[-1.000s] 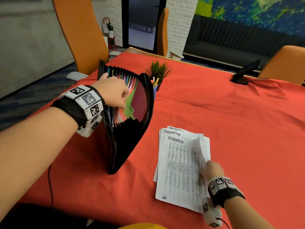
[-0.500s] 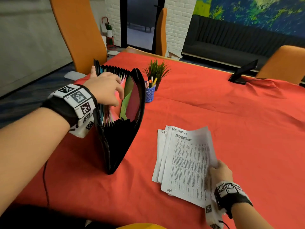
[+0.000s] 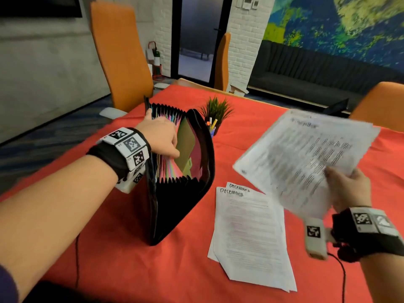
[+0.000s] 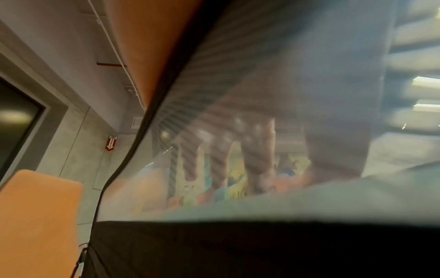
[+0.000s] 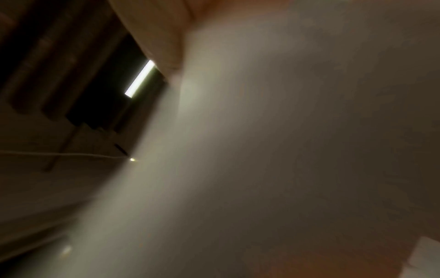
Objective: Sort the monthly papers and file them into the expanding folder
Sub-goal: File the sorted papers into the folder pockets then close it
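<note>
A black expanding folder [image 3: 181, 206] stands upright and open on the red tablecloth, its coloured dividers [image 3: 172, 169] showing. My left hand [image 3: 160, 136] reaches into its top and holds the dividers apart, fingers curled among them; in the left wrist view the fingers [image 4: 219, 156] show dimly through a translucent divider. My right hand [image 3: 347, 186] grips the lower edge of a few printed November sheets [image 3: 306, 154], lifted in the air right of the folder. Sheets headed December [image 3: 251, 235] lie flat on the cloth below them. The right wrist view is filled by blurred paper [image 5: 262, 150].
A small potted plant [image 3: 216, 110] and a blue pen cup [image 3: 212, 129] stand just behind the folder. A dark tablet [image 3: 336, 107] sits at the far right. Orange chairs [image 3: 118, 53] surround the table [image 3: 262, 119]. A thin cable [image 3: 343, 278] trails from my right wrist.
My right hand has lifted the November sheets off the pile and up to the right, uncovering the December sheets. My left hand has dug deeper between the folder's dividers.
</note>
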Available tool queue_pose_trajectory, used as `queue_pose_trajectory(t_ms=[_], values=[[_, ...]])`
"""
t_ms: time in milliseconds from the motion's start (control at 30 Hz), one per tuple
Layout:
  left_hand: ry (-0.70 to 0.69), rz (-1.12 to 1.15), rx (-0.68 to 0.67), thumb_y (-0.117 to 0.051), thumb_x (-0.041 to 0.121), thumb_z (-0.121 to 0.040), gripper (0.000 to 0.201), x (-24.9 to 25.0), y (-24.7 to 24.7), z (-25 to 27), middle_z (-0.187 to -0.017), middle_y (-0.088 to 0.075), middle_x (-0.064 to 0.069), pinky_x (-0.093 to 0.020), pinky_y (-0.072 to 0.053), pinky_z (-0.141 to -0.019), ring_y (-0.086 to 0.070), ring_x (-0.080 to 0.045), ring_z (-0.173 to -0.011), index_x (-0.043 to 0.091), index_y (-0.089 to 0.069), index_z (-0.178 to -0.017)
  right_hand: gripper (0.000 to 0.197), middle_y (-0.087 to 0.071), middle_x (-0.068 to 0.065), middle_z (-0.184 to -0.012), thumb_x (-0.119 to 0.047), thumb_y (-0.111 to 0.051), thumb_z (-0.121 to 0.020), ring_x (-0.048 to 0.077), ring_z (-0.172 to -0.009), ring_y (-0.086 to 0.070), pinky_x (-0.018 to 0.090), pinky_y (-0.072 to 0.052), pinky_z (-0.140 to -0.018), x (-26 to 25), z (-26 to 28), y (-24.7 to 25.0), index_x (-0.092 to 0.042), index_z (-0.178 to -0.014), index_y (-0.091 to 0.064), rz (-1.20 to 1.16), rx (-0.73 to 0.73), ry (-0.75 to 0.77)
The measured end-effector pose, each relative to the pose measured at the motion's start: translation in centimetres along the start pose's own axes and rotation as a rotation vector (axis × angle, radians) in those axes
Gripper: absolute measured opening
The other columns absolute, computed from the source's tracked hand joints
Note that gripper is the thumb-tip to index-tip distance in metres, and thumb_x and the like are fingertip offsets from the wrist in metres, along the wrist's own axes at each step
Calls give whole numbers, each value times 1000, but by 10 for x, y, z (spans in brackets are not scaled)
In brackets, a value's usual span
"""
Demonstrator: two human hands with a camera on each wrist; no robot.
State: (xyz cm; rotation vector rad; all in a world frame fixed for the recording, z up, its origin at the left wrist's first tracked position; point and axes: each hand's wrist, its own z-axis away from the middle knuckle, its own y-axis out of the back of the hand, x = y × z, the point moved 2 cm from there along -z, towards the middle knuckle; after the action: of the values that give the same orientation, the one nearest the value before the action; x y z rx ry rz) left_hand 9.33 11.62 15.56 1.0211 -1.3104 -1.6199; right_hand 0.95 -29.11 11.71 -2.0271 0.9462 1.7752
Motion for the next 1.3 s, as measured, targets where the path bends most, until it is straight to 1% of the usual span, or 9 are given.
queue_pose_trajectory(t_ms=[133,300,400,567,767,900,1033,1167,1300], values=[[47,29,39,-59,46,-79,23,2,-2,-4,-125,-55,7,-62,13,-108,-24,-17,-137,28,-71,-71,31,-71,3,-97,-13,-60,-70,20,-87,-66,41,-53,-84,-72,-17,-24,-11,-100,-67,-29,-46,122],[52,41,26,-50,42,-87,26,3,-1,-4,-127,-52,6,-61,13,-108,-28,-19,-135,29,-71,-89,7,-66,10,-82,-6,-64,-75,11,-60,-61,36,-55,-71,-142,-18,-82,-13,-76,-64,163,-247,243],[48,37,-1,-42,37,-91,32,2,2,-3,-129,-52,4,-62,8,-110,-33,-23,-132,27,-71,-99,21,-69,17,-91,-21,-68,-66,31,-83,-66,47,-54,-79,-167,-14,-114,-10,-84,-67,416,-335,366],[76,138,19,-32,26,-93,41,-5,3,1,-130,-52,0,-60,4,-113,-33,-25,-133,13,-69,-103,26,-62,14,-95,-15,-63,-80,28,-86,-59,30,-43,-66,-184,-1,-155,-3,-103,-63,785,-481,497],[110,256,60,-14,51,-80,71,-19,-1,4,-121,-60,-5,-51,-1,-115,-46,-21,-120,13,-71,-98,27,-59,14,-88,-17,-67,-78,26,-79,-56,28,-39,-63,-203,-4,-168,-2,-100,-65,918,-489,515],[88,213,38,-37,69,-83,61,-22,-3,8,-116,-61,4,-55,-2,-113,-47,-18,-119,21,-74,-75,28,-60,14,-87,-21,-69,-77,24,-78,-54,28,-39,-65,-210,-4,-178,0,-96,-66,957,-514,538],[60,157,54,-56,55,-82,36,-20,-2,12,-121,-55,6,-59,-3,-113,-42,-20,-122,31,-56,-55,33,-65,16,-94,-27,-71,-76,24,-78,-54,27,-37,-65,-212,-2,-185,-1,-96,-68,983,-540,531],[63,182,86,-57,44,-83,32,-17,-2,10,-120,-56,7,-61,1,-113,-42,-19,-121,32,-54,-53,39,-59,15,-85,-29,-73,-75,25,-76,-52,28,-37,-64,-211,1,-190,3,-96,-68,1112,-552,490],[30,160,72,-53,57,-80,37,-13,-2,7,-117,-59,7,-63,1,-111,-43,-20,-121,29,-63,-59,38,-57,13,-85,-26,-74,-75,25,-77,-52,28,-37,-65,-212,1,-200,3,-98,-67,1133,-551,502]])
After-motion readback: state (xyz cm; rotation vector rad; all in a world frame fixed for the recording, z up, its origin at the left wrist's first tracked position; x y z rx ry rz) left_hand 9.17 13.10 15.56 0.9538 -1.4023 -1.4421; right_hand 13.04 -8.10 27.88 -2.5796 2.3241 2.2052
